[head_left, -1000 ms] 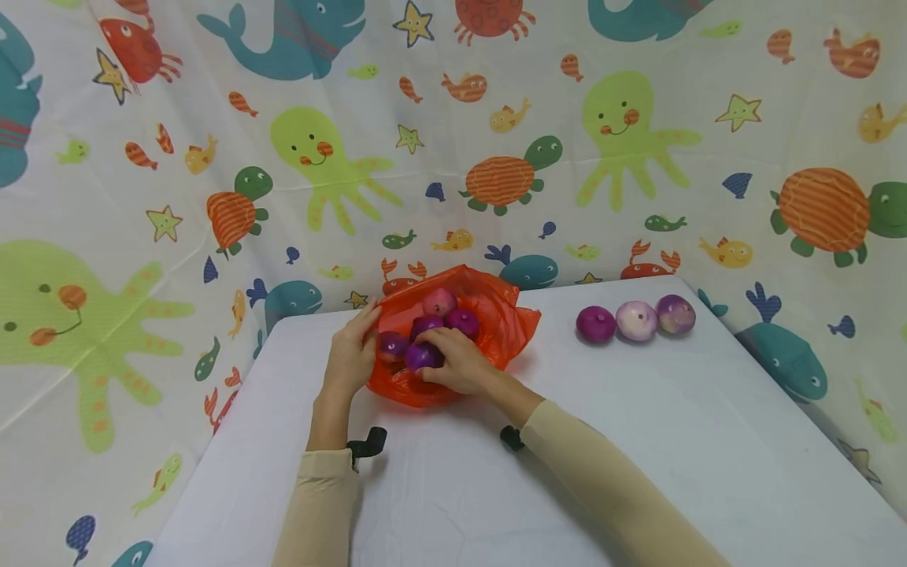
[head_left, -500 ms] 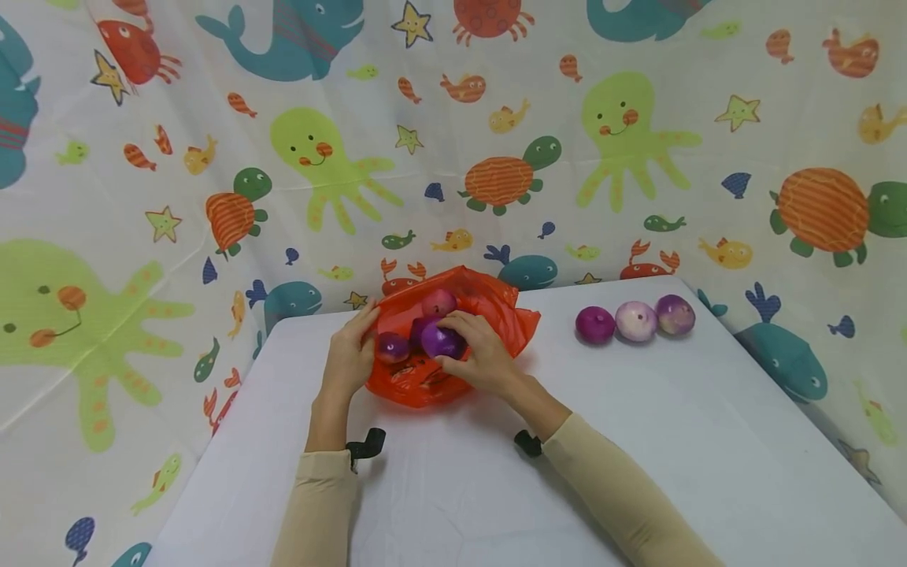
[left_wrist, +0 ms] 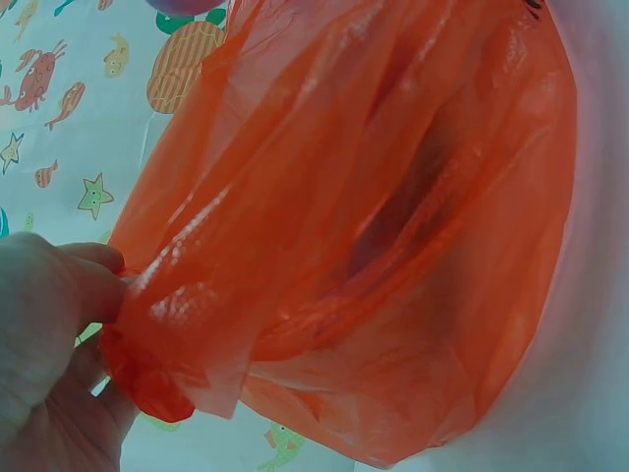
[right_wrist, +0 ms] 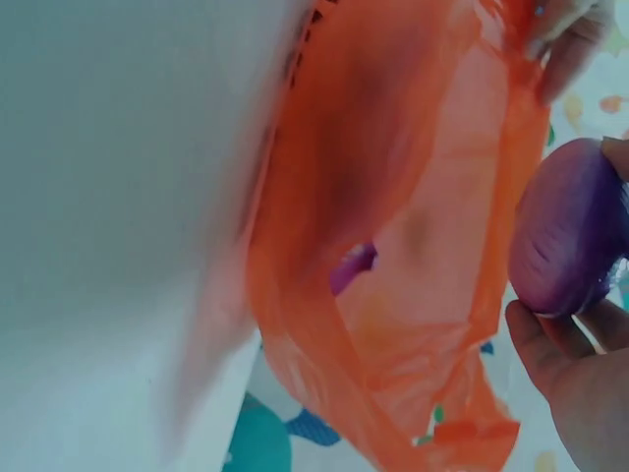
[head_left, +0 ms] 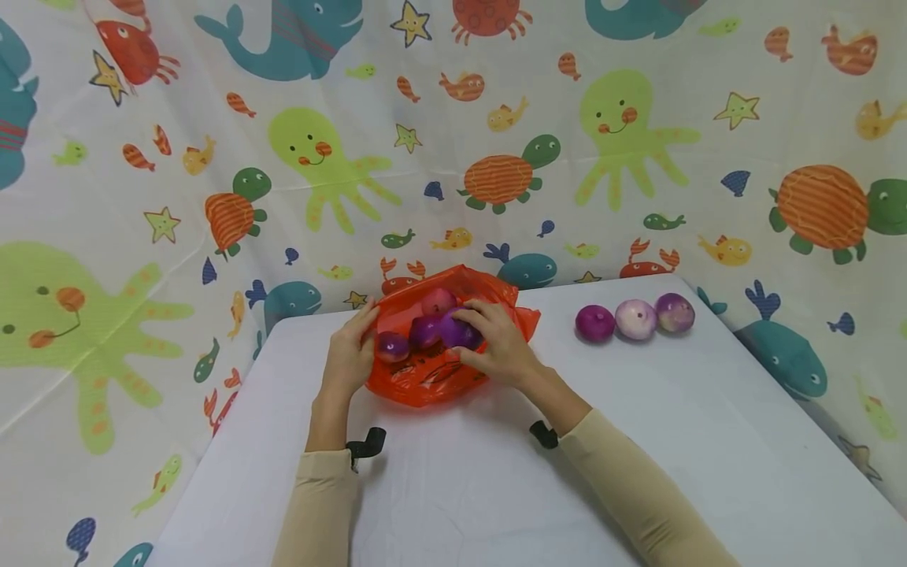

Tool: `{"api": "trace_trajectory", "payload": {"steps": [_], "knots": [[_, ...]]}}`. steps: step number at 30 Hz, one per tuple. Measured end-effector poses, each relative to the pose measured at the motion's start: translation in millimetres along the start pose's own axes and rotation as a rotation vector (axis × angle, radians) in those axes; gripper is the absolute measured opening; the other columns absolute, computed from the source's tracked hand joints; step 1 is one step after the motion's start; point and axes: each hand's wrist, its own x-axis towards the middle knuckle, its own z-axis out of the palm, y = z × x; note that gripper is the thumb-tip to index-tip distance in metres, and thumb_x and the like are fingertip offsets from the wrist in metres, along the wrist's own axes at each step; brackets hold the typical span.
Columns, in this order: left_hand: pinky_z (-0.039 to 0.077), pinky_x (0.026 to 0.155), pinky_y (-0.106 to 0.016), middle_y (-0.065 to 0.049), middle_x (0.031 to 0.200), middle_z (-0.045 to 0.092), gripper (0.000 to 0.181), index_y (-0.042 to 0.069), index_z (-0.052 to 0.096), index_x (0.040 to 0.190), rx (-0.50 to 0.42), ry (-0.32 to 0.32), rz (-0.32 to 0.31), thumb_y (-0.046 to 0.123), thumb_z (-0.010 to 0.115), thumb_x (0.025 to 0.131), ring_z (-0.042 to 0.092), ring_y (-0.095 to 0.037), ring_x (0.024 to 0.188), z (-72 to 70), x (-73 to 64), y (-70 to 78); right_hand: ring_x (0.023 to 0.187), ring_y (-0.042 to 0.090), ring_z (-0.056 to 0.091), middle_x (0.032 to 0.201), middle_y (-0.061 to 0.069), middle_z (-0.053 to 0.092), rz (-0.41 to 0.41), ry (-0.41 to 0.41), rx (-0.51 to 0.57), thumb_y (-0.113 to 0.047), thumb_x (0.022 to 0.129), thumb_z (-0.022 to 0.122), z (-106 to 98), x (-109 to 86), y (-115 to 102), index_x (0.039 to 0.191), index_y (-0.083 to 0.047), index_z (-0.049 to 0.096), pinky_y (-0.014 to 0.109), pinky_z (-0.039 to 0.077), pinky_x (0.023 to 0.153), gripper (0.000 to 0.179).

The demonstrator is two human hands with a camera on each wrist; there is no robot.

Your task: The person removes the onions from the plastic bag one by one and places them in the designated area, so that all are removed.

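Head view: a translucent red-orange plastic bag lies mouth open near the middle of the far edge of the white surface. Your left hand pinches the gathered side of the bag toward the left edge, fingers bent against the thumb, as the left wrist view confirms. Your right hand is curled partway and grips a glossy purple round onion between fingertips and thumb, at the bag's opening. Whether this onion touches its neighbours cannot be told.

Inside the bag, note a small purple onion nearest your left hand, a dark purple onion beside the gripped one, and a reddish-pink onion at the rear.

Near the far right corner, locate three onions side by side: a deep magenta onion, a pale white-and-violet onion and a mottled purple onion. Behind the far edge hangs a white cloth printed with sea animals.
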Motion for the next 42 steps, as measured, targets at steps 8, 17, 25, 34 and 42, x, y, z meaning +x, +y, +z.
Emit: {"api": "trace_trajectory", "payload": {"steps": [8, 17, 25, 34, 42], "knots": [[0.043, 0.118, -0.052, -0.003, 0.164, 0.044, 0.053, 0.009, 0.051, 0.154, 0.001, 0.0, -0.004, -0.004, 0.057, 0.103, 0.042, -0.031, 0.152, -0.2, 0.6, 0.3, 0.139, 0.032, 0.048, 0.152, 0.012, 0.052, 0.012, 0.049, -0.023, -0.025, 0.091, 0.08, -13, 0.0, 4, 0.14, -0.018, 0.063, 0.048, 0.061, 0.099, 0.052], [0.043, 0.118, -0.051, -0.003, 0.165, 0.044, 0.053, 0.01, 0.051, 0.154, -0.003, 0.003, 0.001, -0.003, 0.056, 0.103, 0.043, -0.031, 0.152, 0.4, 1.1, -0.3, 0.139, 0.035, 0.048, 0.153, 0.015, 0.052, 0.006, 0.128, -0.038, -0.025, 0.091, 0.081, -28, 1.3, 11, 0.141, -0.016, 0.063, 0.053, 0.059, 0.1, 0.053], [0.043, 0.118, -0.051, -0.002, 0.165, 0.043, 0.053, 0.01, 0.051, 0.154, -0.009, 0.001, -0.007, -0.004, 0.057, 0.103, 0.042, -0.03, 0.152, -0.1, 0.7, 0.4, 0.139, 0.036, 0.046, 0.152, 0.019, 0.052, 0.025, 0.203, -0.049, -0.02, 0.091, 0.08, -39, 1.5, 19, 0.139, -0.012, 0.063, 0.054, 0.059, 0.1, 0.052], [0.043, 0.118, -0.05, -0.002, 0.165, 0.043, 0.054, 0.013, 0.05, 0.155, -0.003, -0.003, -0.012, -0.002, 0.057, 0.103, 0.042, -0.029, 0.153, 1.1, 1.5, -0.1, 0.14, 0.039, 0.046, 0.152, 0.02, 0.051, 0.049, 0.271, -0.064, -0.017, 0.09, 0.081, -53, -0.3, 27, 0.14, -0.01, 0.062, 0.056, 0.058, 0.101, 0.054], [0.043, 0.118, -0.05, -0.002, 0.165, 0.043, 0.055, 0.013, 0.05, 0.155, -0.008, -0.005, -0.013, -0.004, 0.057, 0.103, 0.042, -0.029, 0.153, 1.9, 1.4, -0.1, 0.141, 0.039, 0.046, 0.154, 0.019, 0.05, 0.084, 0.297, -0.056, -0.018, 0.091, 0.081, -63, -1.3, 35, 0.141, -0.012, 0.061, 0.057, 0.058, 0.102, 0.054]]}}
